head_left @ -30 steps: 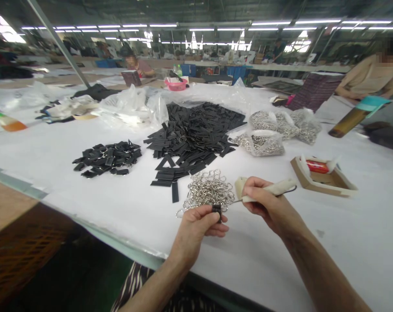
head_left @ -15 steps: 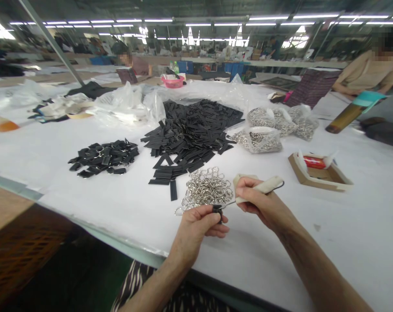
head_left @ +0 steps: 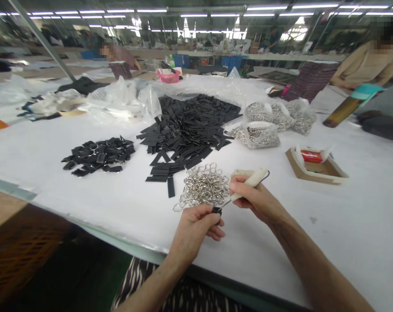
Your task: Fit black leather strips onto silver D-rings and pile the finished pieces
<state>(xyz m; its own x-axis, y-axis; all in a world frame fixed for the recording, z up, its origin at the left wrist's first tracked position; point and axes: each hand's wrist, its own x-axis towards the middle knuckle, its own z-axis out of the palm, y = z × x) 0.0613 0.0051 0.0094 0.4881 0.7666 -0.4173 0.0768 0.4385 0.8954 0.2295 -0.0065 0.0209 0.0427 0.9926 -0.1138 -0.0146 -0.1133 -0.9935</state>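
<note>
My left hand (head_left: 194,229) pinches a small folded black strip (head_left: 217,210) between thumb and fingers, just in front of a heap of silver D-rings (head_left: 206,184). Whether a ring sits inside the fold is too small to tell. My right hand (head_left: 248,195) grips a pale-handled tool (head_left: 255,178) whose thin metal tip touches or nearly touches the strip. A pale object (head_left: 242,173) lies partly hidden behind the right hand. Beyond the rings spreads a big pile of flat black strips (head_left: 190,125). To its left lies a smaller pile of folded black strips with rings (head_left: 101,155).
Clear bags of metal rings (head_left: 261,135) lie behind the ring heap. On the right are a small open cardboard box (head_left: 302,169) with a red packet and a tilted bottle with a turquoise lid (head_left: 352,106). Two people work farther back, beyond white plastic bags (head_left: 118,102) and a pink basket (head_left: 169,77).
The tool has tilted more steeply and its tip has come down closer over the strip, as my right hand shifted slightly left. The whole view has also shifted a little.
</note>
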